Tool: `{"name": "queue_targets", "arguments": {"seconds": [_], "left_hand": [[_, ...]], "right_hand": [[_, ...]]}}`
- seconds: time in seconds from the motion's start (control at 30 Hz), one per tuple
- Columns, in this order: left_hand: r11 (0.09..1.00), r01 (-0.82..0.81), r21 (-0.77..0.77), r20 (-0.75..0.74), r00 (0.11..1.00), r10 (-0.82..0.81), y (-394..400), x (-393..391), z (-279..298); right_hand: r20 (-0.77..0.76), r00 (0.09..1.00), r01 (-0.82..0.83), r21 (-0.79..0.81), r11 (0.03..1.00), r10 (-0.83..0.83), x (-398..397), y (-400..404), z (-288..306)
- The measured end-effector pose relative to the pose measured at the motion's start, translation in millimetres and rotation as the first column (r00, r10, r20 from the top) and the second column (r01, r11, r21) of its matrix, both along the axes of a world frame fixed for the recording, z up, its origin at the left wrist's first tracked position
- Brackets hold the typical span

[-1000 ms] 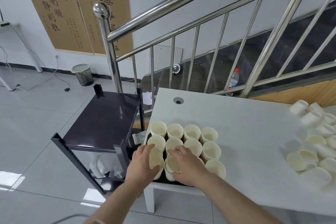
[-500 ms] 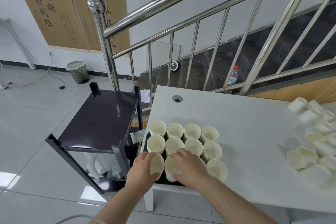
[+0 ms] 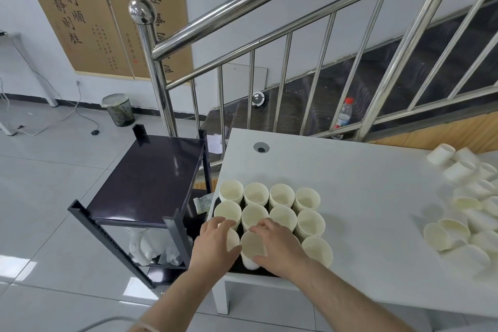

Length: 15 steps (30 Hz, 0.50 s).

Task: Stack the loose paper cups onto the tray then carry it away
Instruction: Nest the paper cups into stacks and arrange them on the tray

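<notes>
White tabletop (image 3: 363, 197), broad and matte, taken as the landmark throughout. Behind its far edge, a steel stair railing (image 3: 280, 35); off its left edge, a dark purple trolley (image 3: 151, 180). On its near-left corner, a dark tray (image 3: 256, 271), nearly hidden under twelve stacks of paper cups (image 3: 281, 194) in a tight grid. At its right edge, well apart from the tray, a heap of loose cups (image 3: 455, 226), some upright, some on their sides.

At the tray's front row, both hands. Right hand (image 3: 280, 245) curled around a tilted stack (image 3: 252, 246), thumb at its base, fingers over its rim. Left hand (image 3: 215, 244) cupped against the neighbouring corner stack (image 3: 233, 238), mostly hidden; fingers bent round it, apparently holding.

Compared with a second ago: both front stacks lower and settled deeper among their neighbours, hands closer together, still on the same two stacks. Likely meaning: these two stacks being seated, not yet released. Stacking far from finished, judging by the heap at the right; carrying not yet begun.
</notes>
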<state>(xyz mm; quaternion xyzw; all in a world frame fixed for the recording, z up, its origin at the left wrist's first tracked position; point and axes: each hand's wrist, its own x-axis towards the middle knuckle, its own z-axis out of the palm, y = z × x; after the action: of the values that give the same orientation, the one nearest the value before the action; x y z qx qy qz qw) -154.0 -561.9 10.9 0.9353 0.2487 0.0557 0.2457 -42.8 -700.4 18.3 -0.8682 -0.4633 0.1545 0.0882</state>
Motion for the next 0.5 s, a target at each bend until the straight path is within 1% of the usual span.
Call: {"name": "queue_targets", "arguments": {"seconds": [0.1,0.27,0.5], "left_hand": [[1.0,0.026,0.001,0.063,0.998,-0.026,-13.8,10.2,9.9],[0.995,0.093,-0.034,0.097,0.991,-0.089,-49.5,37.7,22.7],[0.978,0.205,-0.028,0.099,0.974,-0.202,-142.4,93.1,33.2]], "right_hand": [[-0.012,1.0,0.023,0.031,0.999,-0.023,5.0,-13.0,5.4],[-0.004,0.998,0.058,0.044,0.997,-0.057,22.8,-56.6,22.6],[0.047,0.987,0.153,0.051,0.987,-0.155,67.5,-164.2,41.5]]}}
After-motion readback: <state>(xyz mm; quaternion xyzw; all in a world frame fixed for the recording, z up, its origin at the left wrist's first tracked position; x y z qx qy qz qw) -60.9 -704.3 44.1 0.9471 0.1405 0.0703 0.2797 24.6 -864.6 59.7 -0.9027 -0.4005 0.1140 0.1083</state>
